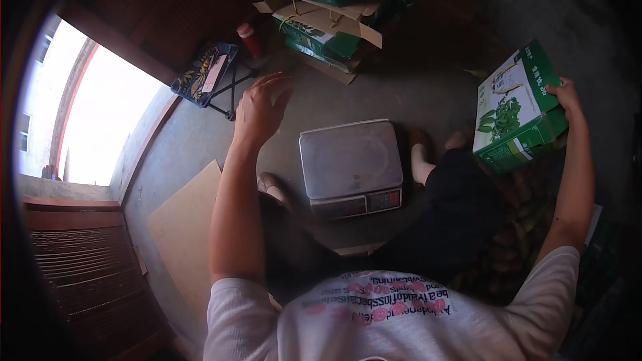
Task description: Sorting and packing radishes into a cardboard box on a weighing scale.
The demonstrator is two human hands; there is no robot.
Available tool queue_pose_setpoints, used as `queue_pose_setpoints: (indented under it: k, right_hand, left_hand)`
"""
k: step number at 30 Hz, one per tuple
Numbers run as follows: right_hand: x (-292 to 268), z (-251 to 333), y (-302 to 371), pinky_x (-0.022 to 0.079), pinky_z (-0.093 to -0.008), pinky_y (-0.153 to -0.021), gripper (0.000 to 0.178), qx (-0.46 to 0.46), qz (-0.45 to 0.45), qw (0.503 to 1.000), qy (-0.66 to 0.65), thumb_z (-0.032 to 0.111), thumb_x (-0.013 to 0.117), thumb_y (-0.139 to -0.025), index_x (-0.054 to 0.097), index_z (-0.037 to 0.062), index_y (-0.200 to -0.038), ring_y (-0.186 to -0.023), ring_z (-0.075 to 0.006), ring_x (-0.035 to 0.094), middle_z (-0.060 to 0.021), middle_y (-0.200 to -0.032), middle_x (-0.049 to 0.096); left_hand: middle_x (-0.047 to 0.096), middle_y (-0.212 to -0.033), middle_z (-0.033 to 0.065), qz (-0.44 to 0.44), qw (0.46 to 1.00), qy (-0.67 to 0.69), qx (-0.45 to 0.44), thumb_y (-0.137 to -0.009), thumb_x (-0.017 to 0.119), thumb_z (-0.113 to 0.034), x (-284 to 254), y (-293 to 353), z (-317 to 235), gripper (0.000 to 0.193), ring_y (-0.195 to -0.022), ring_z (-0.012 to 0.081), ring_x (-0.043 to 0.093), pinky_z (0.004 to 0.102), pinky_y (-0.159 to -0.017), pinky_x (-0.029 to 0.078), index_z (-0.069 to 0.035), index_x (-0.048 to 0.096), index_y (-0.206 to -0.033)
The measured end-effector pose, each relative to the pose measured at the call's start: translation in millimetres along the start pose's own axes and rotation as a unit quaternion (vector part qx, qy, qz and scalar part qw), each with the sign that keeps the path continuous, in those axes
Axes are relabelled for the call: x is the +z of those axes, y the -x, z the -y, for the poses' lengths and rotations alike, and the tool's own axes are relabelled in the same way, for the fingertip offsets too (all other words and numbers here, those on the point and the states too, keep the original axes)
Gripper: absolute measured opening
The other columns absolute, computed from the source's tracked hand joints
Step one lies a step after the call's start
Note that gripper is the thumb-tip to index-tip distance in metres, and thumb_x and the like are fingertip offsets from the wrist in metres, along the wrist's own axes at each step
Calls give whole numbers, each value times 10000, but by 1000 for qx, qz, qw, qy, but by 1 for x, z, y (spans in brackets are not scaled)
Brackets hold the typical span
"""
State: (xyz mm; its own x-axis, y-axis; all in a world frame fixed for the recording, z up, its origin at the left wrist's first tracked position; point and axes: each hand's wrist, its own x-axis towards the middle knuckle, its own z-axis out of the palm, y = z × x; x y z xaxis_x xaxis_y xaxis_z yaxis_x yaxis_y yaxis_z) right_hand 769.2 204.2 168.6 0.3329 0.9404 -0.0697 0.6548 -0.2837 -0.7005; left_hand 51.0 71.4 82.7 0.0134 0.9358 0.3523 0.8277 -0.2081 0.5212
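My right hand grips the upper right edge of a green and white cardboard carton, printed with leafy plants and fitted with a cord handle. The carton is tilted, off to the right above a dark heap of produce. Raised at the left, my left hand holds nothing, its fingers bent and the thumb apart. Between my feet stands a digital weighing scale with a bare, flat metal platform and a keypad along its near side.
Several green cartons are stacked ahead. A folding stool with a patterned seat stands at the far left, a red bottle beside it. A flat cardboard sheet lies left of my leg. Brownish produce, too dark to name, is heaped at the right.
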Motion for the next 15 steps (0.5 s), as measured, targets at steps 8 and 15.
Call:
queue_pose_setpoints:
  k: [8,15]
  right_hand:
    - [13,153,79,496,-395,-954,330,-239,6,886,397,30,767,-771,706,-44,-1086,-1095,-329,656,-176,-983,710]
    - [89,219,168,496,-424,-974,258,-474,105,776,404,-48,678,-757,722,12,-1004,-1054,-357,647,-143,-1000,733]
  left_hand:
    - [626,-1384,93,30,999,-1,11,-910,704,-227,9,10,-9,386,-1192,346,633,438,-988,526,-162,680,-1290]
    - [605,-1391,130,-33,979,52,192,-787,846,-314,1,47,-40,772,-1310,315,554,432,-1094,458,-150,516,-1465]
